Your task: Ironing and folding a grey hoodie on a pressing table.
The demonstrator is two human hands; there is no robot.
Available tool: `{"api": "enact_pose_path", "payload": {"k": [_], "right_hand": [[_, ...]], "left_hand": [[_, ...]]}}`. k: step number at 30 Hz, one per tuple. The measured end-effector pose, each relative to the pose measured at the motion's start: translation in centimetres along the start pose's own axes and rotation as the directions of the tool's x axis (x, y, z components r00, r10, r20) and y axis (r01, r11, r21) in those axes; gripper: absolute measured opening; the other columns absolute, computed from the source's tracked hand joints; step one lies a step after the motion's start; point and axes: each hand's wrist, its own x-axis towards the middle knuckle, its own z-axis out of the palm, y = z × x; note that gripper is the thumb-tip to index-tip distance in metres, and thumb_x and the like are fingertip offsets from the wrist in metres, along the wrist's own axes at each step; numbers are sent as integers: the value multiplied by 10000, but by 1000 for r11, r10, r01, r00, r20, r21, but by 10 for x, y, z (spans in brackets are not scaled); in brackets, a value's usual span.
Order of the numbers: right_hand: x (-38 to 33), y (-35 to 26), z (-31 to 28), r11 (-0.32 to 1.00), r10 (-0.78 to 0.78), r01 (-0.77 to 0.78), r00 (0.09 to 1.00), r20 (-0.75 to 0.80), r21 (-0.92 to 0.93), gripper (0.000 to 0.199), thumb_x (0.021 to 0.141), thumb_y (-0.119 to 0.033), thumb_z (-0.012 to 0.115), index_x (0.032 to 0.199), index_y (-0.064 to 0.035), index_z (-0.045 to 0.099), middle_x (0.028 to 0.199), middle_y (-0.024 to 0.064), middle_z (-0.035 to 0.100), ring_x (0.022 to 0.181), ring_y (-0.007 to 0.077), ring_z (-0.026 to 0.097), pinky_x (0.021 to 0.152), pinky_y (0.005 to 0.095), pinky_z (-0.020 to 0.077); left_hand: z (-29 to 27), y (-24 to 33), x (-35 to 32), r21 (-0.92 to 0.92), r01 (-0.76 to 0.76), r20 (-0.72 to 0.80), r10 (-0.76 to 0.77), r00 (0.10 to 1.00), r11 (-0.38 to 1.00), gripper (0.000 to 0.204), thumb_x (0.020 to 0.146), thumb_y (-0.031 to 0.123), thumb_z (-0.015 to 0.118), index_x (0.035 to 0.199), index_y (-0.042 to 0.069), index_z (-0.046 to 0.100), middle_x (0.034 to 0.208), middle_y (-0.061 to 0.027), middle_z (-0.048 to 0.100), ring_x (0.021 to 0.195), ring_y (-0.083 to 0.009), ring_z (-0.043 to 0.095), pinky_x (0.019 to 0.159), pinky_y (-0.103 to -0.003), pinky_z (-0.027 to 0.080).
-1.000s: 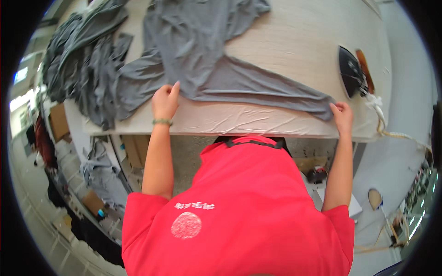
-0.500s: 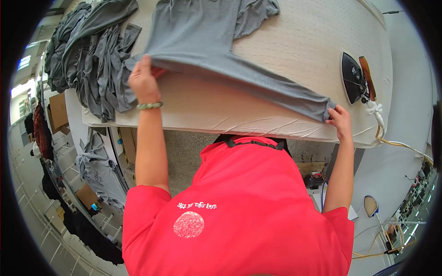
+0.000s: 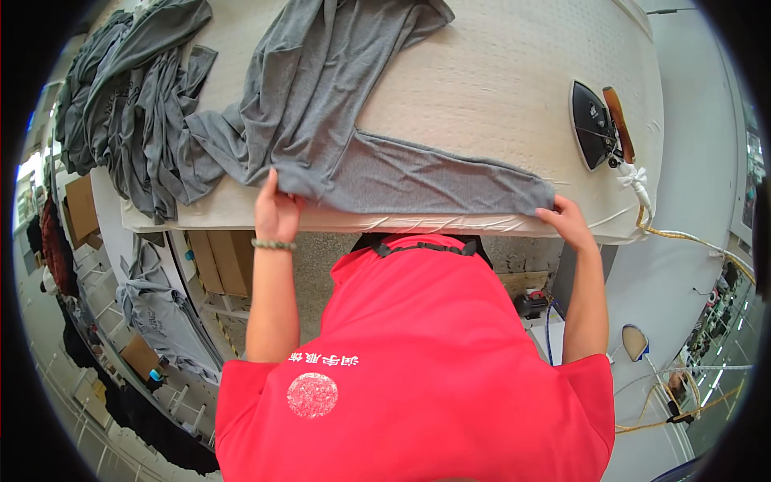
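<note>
The grey shirt (image 3: pixel 321 104) seems soft and light; its sleeve (image 3: pixel 450 181) is pinched by the left hand (image 3: pixel 277 213) and the right hand (image 3: pixel 569 223) at the near edge of the surface (image 3: pixel 514 72).

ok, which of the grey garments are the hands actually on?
The grey long-sleeved top spread flat mid-table: left hand at its body, right hand at the cuff. The other grey garments lie heaped at the table's left end, untouched.

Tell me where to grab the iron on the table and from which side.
Grip the iron by its brown handle, which runs along its right side as it lies on the padded table. Come from the right edge: the handle faces that way, and the dark soleplate side faces the grey garment. Mind the cord knotted at its near end.
</note>
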Motion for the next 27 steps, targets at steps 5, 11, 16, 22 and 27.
{"api": "enact_pose_path", "payload": {"k": [5, 11, 16, 22, 27], "right_hand": [[-11, -18, -20, 999, 6, -8, 999, -36, -51, 345, 938, -200, 747, 1217, -8, 683, 954, 14, 687, 811, 99, 632, 726, 276, 533], [-96, -2, -108, 894, 56, 174, 871, -488, 413, 353, 951, -189, 721, 1226, 28, 673, 1098, 53, 719, 957, 137, 676, 862, 301, 553], [-145, 6, -147, 872, 87, 235, 789, -609, 428, 357, 957, -167, 682, 1252, 34, 678, 1133, 68, 725, 1020, 151, 679, 914, 298, 540], [-72, -71, -125, 945, -139, 246, 899, -416, 217, 403, 961, -173, 675, 1287, 62, 649, 1163, 83, 708, 1053, 152, 654, 968, 298, 509], [-19, -138, -119, 818, -367, 504, 828, -424, 277, 397, 971, -178, 680, 1289, 57, 645, 1142, 61, 701, 1057, 156, 649, 963, 301, 504]], "left_hand": [[80, 63, -1, -146, -75, 508, 140, 850, 986, 303, 1058, 269, 625, 1261, 49, 676, 1252, -82, 738, 1190, -246, 675, 1031, -449, 524], [100, 31, -157, -44, -219, 856, 150, 495, 975, 776, 1047, 449, 580, 1617, -13, 330, 1635, -241, 398, 1411, -375, 526, 1185, -495, 403], [130, 26, -125, 149, -509, 732, 251, 633, 848, 528, 1038, 89, 586, 1523, -73, 458, 1464, -209, 577, 1339, -305, 577, 1112, -432, 468], [200, 171, -13, 179, -913, 805, 479, 350, 366, 420, 1034, 113, 639, 1448, 48, 620, 1203, -199, 725, 1078, -334, 710, 866, -404, 567], [132, 230, -55, -295, -629, 657, 631, 414, 719, 495, 1106, 404, 511, 1405, 25, 623, 1421, -156, 662, 1267, -306, 653, 1103, -496, 510]]}}
